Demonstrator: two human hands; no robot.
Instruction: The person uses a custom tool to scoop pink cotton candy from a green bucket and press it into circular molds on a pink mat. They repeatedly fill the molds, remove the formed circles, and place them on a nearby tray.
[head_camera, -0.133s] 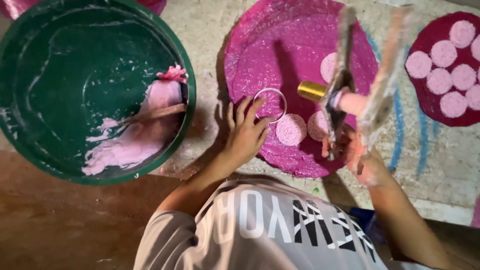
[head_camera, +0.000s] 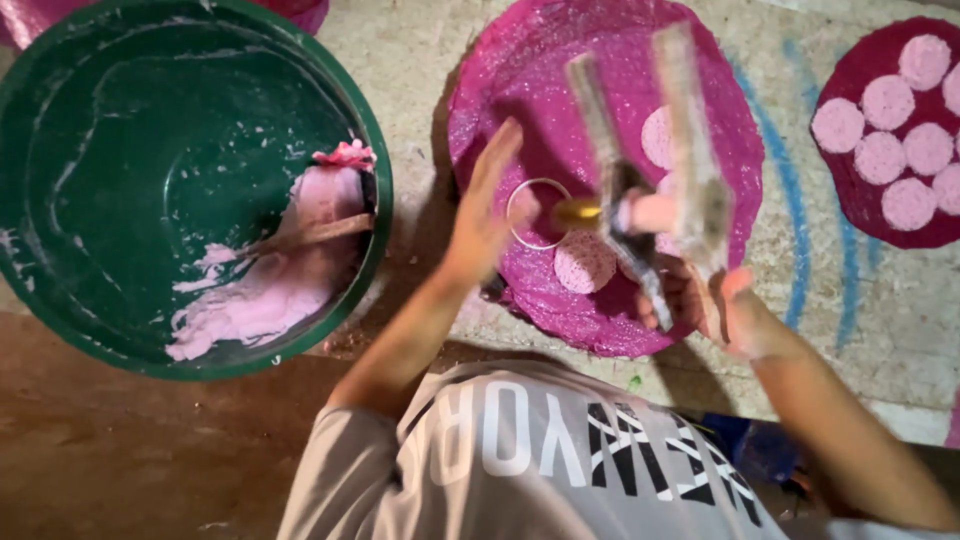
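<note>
My right hand (head_camera: 722, 305) grips a two-handled metal press (head_camera: 650, 190) with a brass nozzle, held over a round magenta tray (head_camera: 520, 80). The nozzle points at a thin metal ring (head_camera: 538, 213) lying on the tray. My left hand (head_camera: 487, 215) stands on edge beside the ring, fingers stretched up and thumb at the ring's rim. Pale pink discs (head_camera: 585, 262) lie on the tray near the ring; the press partly hides some of them.
A large green basin (head_camera: 60, 130) at the left holds pink batter (head_camera: 270, 295) and a wooden stick (head_camera: 310, 233). A dark magenta tray (head_camera: 850, 205) with several pink discs sits at the right. A pale mat (head_camera: 420, 60) with blue lines lies under the trays.
My left hand has turned from lying flat beside the ring to standing on edge with fingers raised. The press has tilted and shifted slightly left toward the ring.
</note>
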